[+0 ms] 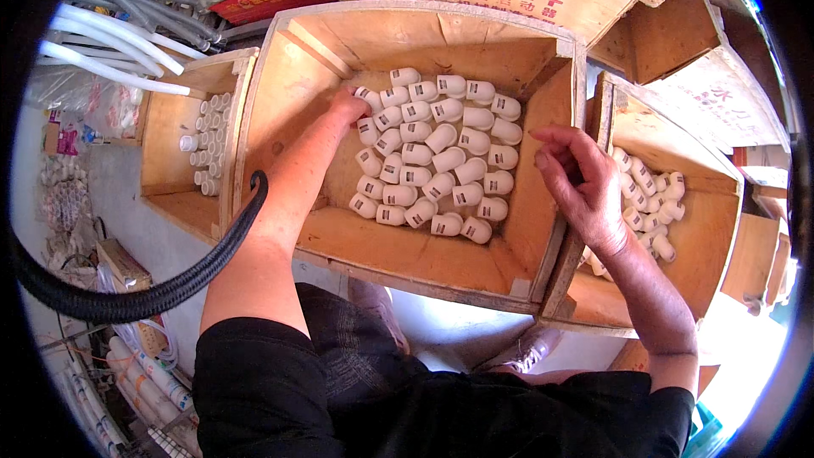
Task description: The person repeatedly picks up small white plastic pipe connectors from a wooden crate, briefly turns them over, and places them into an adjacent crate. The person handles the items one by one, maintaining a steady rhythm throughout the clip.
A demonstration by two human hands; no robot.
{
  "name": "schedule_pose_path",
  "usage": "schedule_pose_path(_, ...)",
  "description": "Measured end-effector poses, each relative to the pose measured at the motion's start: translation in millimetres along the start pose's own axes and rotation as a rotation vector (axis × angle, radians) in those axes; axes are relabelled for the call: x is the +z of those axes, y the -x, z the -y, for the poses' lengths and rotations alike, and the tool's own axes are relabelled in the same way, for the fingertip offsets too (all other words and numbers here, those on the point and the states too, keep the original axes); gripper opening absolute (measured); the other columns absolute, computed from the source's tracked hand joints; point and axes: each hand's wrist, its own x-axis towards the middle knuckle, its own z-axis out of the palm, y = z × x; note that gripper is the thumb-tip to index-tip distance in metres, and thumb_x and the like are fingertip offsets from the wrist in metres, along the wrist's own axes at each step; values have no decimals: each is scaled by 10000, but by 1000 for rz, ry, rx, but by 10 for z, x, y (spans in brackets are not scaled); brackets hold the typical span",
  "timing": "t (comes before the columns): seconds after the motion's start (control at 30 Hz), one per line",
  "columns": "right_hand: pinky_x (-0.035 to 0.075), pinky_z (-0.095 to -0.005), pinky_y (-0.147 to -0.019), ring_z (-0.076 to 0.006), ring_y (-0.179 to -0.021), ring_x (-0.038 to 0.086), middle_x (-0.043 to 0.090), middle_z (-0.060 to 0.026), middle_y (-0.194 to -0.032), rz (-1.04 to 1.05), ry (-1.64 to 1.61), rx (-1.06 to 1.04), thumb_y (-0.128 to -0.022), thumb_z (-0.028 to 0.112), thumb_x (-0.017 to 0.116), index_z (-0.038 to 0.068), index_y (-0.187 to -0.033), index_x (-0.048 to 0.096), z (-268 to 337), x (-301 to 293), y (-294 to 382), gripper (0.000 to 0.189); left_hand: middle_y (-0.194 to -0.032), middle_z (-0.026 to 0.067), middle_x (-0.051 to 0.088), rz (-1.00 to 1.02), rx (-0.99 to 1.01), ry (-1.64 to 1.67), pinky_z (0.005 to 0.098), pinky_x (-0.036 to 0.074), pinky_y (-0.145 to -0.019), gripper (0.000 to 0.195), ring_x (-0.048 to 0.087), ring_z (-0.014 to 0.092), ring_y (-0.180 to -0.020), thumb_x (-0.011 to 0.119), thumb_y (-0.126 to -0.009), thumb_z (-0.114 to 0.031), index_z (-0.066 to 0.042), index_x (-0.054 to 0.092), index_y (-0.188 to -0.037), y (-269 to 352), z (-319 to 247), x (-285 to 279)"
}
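A large wooden crate (pixel 407 248) stands before me, its floor covered with rows of white plastic pipe elbows (pixel 416 154), each bearing a small dark label. My left hand (pixel 351 105) reaches into the crate's left side, its fingers on a white elbow (pixel 367 99) at the upper left of the group. Whether the fingers grip that elbow or only touch it is hard to tell. Over the crate's right wall is my right hand (pixel 569 172), thumb and forefinger apart and curled, with nothing seen between them.
At the right, another wooden crate (pixel 706 229) holds loose white fittings (pixel 642 187). A smaller wooden crate (pixel 175 194) at the left holds short white fittings (pixel 210 133). Grey and white pipes (pixel 114 44) lie at the upper left. A black strap (pixel 127 305) crosses the lower left.
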Motion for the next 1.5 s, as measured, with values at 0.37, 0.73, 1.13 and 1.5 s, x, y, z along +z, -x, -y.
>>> schedule_pose_path(0.37, 499, -241, -603, -107, -637, 591, 588, -47, -741, 0, -46, -7, -815, 21, 605, 25, -1017, 597, -26, 16, -5, 202, -933, 33, 607, 195, -90, 43, 351, 482, -696, 368, 584, 169, -776, 582, -818, -203, -126, 529, -1173, 179, -129, -98)
schedule_pose_path(0.73, 505, -249, -608, -121, -651, 607, 585, -51, -738, 16, -1, -24, -801, 9, 601, 37, -1014, 599, -7, -9, -13, 216, -1078, 77, 604, 81, 84, -98, 377, 487, -779, 415, 591, 202, -926, 538, -873, -256, -122, 480, -1261, -134, 94, 75)
schedule_pose_path(1.13, 514, -302, -604, -192, -653, 632, 618, -83, -769, 1, 92, -73, -825, 120, 603, 84, -1014, 601, 8, -8, -6, 193, -1292, 250, 463, -190, 262, -341, 392, 364, -1010, 668, 452, 362, -1204, 567, -847, -418, 57, 406, -1287, -254, 168, -64)
schedule_pose_path(1.5, 488, -233, -727, -68, -771, 578, 615, -9, -842, -112, -364, -25, -913, 105, 525, 23, -1082, 568, -98, -187, 104, 193, -1283, 249, 455, -403, 536, -540, 415, 359, -1006, 611, 450, 353, -1190, 619, -816, -302, 32, 406, -1281, 408, -403, 136)
